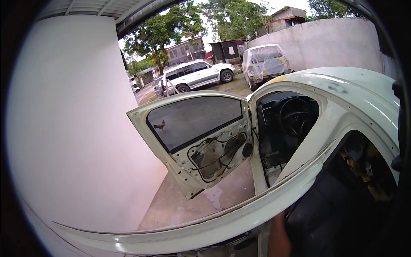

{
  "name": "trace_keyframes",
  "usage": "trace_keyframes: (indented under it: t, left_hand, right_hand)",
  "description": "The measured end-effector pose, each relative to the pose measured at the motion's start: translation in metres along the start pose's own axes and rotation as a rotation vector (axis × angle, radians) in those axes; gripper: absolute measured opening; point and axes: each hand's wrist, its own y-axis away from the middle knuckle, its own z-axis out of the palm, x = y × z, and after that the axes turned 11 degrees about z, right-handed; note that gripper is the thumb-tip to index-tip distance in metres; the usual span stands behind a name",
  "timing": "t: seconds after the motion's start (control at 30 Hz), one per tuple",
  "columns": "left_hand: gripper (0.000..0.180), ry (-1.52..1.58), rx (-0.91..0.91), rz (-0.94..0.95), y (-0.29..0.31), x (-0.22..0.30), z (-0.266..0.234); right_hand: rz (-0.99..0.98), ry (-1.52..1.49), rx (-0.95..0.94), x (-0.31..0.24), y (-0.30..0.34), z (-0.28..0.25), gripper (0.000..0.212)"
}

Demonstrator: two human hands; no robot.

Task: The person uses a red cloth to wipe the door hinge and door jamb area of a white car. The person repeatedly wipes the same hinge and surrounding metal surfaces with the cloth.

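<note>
Neither of my hands shows. At the lower right a bare arm (279, 237) comes out of a dark sleeve (317, 214), and its hand is hidden below the picture. Close by runs a long pale car door frame (201, 229), curving across the bottom. Beyond it, a front door (180, 160) stands open on the white car (342, 100). That door's inner panel is stripped, with wiring and metal exposed under its window. Through the front opening I see a black steering wheel (295, 118). The rear opening (364, 167) at right is dark inside.
A white wall (72, 120) rises at the left. Outside are a white SUV (199, 73), a plastic-covered vehicle (266, 62) and a grey boundary wall (329, 45). A chicken (159, 125) shows through the door window. The concrete floor (171, 210) has a pale wet-looking patch.
</note>
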Motion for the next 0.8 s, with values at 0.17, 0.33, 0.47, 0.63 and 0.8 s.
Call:
trace_keyframes:
  t: [0.17, 0.33, 0.47, 0.63, 0.8]
  left_hand:
    - [0.043, 0.136, -0.125, -0.140, -0.021, 0.029, 0.021]
    - [0.061, 0.645, -0.166, -0.421, -0.047, 0.065, 0.012]
    - [0.050, 1.288, -0.028, -0.747, -0.024, 0.089, -0.002]
    - [0.052, 1.316, -0.044, -0.725, 0.009, 0.086, -0.009]
    - [0.051, 1.217, -0.191, -0.831, 0.038, 0.047, -0.013]
  right_hand:
    - [-0.016, 0.043, -0.263, -0.013, 0.031, 0.003, 0.053]
    - [-0.066, 0.147, -0.401, -0.022, 0.012, -0.004, 0.053]
    - [0.022, 0.131, -0.240, -0.044, -0.007, -0.027, 0.029]
    - [0.160, 0.083, -0.146, -0.046, 0.025, -0.085, 0.027]
    - [0.151, 0.132, -0.328, -0.021, 0.082, -0.169, 0.031]
